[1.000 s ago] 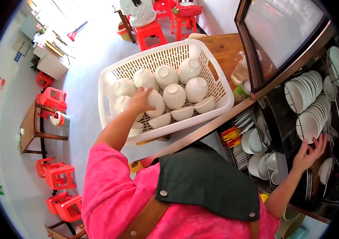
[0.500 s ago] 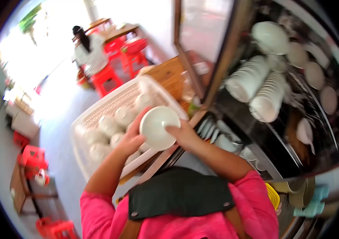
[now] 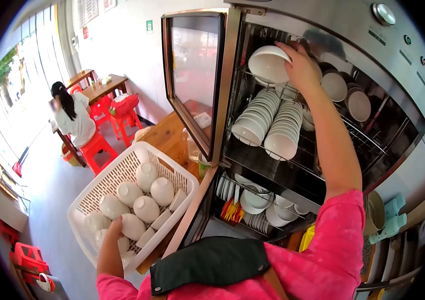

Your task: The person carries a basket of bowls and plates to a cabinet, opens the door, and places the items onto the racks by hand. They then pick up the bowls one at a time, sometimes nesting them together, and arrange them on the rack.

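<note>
My right hand [image 3: 302,69] reaches into the upper part of the open dish cabinet, its fingers closed over the rim of a large white bowl [image 3: 266,64]. That bowl is tilted on its side with its hollow toward me, above two rows of nested white bowls [image 3: 281,142] on the wire rack. Down at the left, my left hand [image 3: 114,234] is in a white plastic basket [image 3: 80,197], its fingers against the side of an upturned white bowl [image 3: 133,226]. Part of that hand's grip is hidden. Several more upturned white bowls [image 3: 146,209] lie around it.
The cabinet's glass door [image 3: 195,70] stands open between basket and racks. A lower rack holds white dishes [image 3: 257,198] and red and yellow handles [image 3: 232,212]. Under the basket is a wooden table [image 3: 165,135]. A person [image 3: 75,117] sits on a red stool [image 3: 96,149] farther off.
Both hands were together on one white bowl over the basket. My right hand has moved up into the cabinet with a bowl, my left down into the basket. The view has turned toward the cabinet.
</note>
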Tool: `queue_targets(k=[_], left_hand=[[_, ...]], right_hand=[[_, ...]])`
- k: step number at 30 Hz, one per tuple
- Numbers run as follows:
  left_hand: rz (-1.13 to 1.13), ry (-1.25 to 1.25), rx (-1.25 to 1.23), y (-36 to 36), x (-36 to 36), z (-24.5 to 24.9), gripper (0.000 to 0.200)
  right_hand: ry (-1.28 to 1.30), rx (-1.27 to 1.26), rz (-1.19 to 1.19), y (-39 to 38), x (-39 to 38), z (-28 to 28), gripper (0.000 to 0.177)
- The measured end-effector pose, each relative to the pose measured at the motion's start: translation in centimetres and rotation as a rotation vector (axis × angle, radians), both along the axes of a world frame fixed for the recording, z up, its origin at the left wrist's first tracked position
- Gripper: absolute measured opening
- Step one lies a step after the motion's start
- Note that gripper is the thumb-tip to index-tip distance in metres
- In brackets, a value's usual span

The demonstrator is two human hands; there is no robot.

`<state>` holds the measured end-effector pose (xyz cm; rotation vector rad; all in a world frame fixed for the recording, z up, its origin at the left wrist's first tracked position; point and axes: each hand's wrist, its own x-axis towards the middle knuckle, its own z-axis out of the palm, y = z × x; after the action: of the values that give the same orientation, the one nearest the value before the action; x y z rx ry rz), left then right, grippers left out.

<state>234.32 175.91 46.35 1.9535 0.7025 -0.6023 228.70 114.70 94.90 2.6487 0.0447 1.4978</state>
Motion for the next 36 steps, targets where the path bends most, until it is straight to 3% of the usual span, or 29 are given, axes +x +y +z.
queue_targets(k=[1, 2, 4, 5, 8, 10, 11, 13, 15, 17, 19, 21, 24, 26, 27, 28, 31, 33, 34, 36], left_hand=[[-0.160, 0.011, 0.145, -0.1, 0.2, 0.6, 0.056], [-0.165, -0.004, 0.148, -0.2, 0.3, 1.3, 0.056], [-0.186, 0.009, 0.098, -1.3, -0.9, 3.8, 0.055], [-0.168, 0.025, 0.055, -0.6, -0.6, 3.3, 0.059], [-0.259, -0.040, 0.170, -3.1, -3.1, 7.6, 0.074], [-0.260, -0.065, 0.161, -3.4, -3.4, 6.3, 0.082], [-0.261, -0.096, 0.157, -3.3, -3.4, 5.7, 0.090], [-0.360, -0.041, 0.104, -2.5, -2.4, 5.3, 0.092], [-0.455, 0.016, 0.050, -2.6, -1.6, 6.0, 0.094], [-0.374, 0.138, 0.073, -3.0, -1.4, 7.1, 0.094], [-0.297, 0.136, -0.011, -2.5, -0.9, 5.6, 0.093], [-0.241, 0.110, -0.045, -2.9, -1.3, 6.8, 0.094], [-0.385, 0.015, 0.110, -3.2, -2.2, 6.3, 0.105], [-0.365, -0.085, 0.283, -2.3, -1.9, 2.7, 0.109], [-0.271, -0.098, 0.201, -4.1, -3.5, 6.3, 0.100], [-0.167, -0.210, 0.100, -2.6, -2.7, 0.7, 0.094], [-0.107, -0.228, 0.129, -5.5, -5.0, 6.3, 0.089], [-0.107, -0.348, 0.096, -5.8, -5.6, 9.2, 0.086], [-0.126, -0.472, 0.063, -6.2, -6.1, 11.3, 0.084], [-0.305, -0.721, 0.167, -7.6, -8.0, 17.1, 0.079]], right_hand=[[0.167, 0.145, 0.042, -0.4, 0.7, 0.8, 0.053], [0.153, 0.146, 0.037, -1.0, 1.5, 1.5, 0.053], [0.548, 0.351, -0.138, -2.1, 2.9, 2.3, 0.053], [0.542, 0.352, -0.142, -2.3, 3.1, 1.7, 0.053], [0.466, 0.188, -0.246, -2.8, 3.7, -0.5, 0.054], [0.149, 0.160, -0.178, -2.3, 3.1, -1.6, 0.052], [0.154, 0.164, -0.176, -2.0, 2.3, -2.2, 0.052], [-0.136, 0.540, 0.288, 2.1, -1.5, -2.9, 0.047], [-0.156, 0.494, 0.490, 3.6, -3.0, -6.8, 0.037], [-0.021, 0.266, 0.545, 5.2, -4.2, -11.7, 0.030], [0.331, 0.543, 0.578, 9.3, -7.1, -15.7, 0.028], [0.344, 0.356, 0.782, 10.4, -7.3, -20.0, 0.029], [0.493, 0.637, 0.801, 11.8, -7.9, -24.1, 0.027], [0.511, 0.742, 0.822, 12.5, -7.5, -26.5, 0.027], [0.496, 0.735, 0.840, 12.8, -7.1, -27.4, 0.027], [0.534, 0.720, 0.904, 13.6, -6.9, -27.7, 0.027], [0.671, 0.772, 0.823, 14.8, -7.1, -29.3, 0.023], [0.880, 1.134, 0.920, 15.5, -6.5, -32.1, 0.026], [0.891, 1.132, 0.921, 16.1, -6.4, -31.9, 0.026], [1.366, 1.585, 0.882, 18.7, -5.8, -31.0, 0.038]])
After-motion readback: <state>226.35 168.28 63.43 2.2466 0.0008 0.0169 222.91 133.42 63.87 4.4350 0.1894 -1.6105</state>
